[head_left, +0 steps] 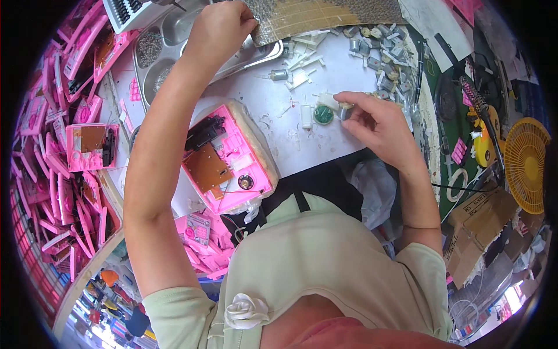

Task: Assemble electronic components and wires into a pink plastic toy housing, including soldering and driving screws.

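Head view: right hand (378, 119) pinching a small grey motor (345, 110) at the fingertips, just right of a green round part (323, 114) and a white plastic piece (306, 116) on the white worktop (273, 104). Left hand (218, 29) stretched far forward over the metal tray (174, 35), curled, grip not discernible. Open pink housing (229, 157) lying between the arms, long axis slanting down-right, nearer the left forearm, down-left of the motor.

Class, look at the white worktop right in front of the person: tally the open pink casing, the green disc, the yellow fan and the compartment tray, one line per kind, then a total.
Open pink casing: 1
Green disc: 1
Yellow fan: 1
Metal compartment tray: 1
Total: 4
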Tool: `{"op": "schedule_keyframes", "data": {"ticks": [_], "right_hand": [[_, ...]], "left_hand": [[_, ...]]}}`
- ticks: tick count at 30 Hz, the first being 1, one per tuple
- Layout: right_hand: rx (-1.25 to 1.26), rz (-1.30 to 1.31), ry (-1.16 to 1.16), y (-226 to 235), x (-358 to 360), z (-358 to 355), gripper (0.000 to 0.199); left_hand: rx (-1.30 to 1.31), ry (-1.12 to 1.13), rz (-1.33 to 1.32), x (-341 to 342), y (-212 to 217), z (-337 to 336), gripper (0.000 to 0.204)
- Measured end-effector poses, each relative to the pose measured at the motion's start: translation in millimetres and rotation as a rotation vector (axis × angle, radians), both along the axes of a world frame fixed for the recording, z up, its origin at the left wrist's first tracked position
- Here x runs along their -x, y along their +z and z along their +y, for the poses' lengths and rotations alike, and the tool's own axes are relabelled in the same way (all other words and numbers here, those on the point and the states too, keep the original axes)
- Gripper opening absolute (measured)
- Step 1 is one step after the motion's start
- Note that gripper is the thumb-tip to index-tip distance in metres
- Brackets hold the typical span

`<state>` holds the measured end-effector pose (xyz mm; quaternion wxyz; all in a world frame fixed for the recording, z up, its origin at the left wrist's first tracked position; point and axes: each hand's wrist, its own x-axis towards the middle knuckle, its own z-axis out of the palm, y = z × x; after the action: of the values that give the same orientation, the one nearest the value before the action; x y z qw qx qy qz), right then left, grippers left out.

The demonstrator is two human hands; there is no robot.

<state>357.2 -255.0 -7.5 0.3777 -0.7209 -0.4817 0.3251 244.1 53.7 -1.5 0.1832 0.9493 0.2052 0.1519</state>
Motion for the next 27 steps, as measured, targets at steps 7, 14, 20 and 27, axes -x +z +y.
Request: {"op": "schedule_keyframes", "data": {"ticks": [7,14,20,27], "right_hand": [[-0.004,-0.029,0.010,-2,0,0,0.043],[0.013,-0.038,0.005,11,6,3,0.042],[-0.001,-0.007,-0.016,15,8,1,0.042],[-0.024,0.058,-0.016,13,14,7,0.041]], "left_hand": [[-0.027,0.007,0.032,0,-4,2,0.014],[-0.028,0.066,-0.077,3,-21,-3,0.016],[0.591,0.176,-0.237,38,0,-16,0.020],[1.622,0.133,-0.325,115,20,-86,0.024]]}}
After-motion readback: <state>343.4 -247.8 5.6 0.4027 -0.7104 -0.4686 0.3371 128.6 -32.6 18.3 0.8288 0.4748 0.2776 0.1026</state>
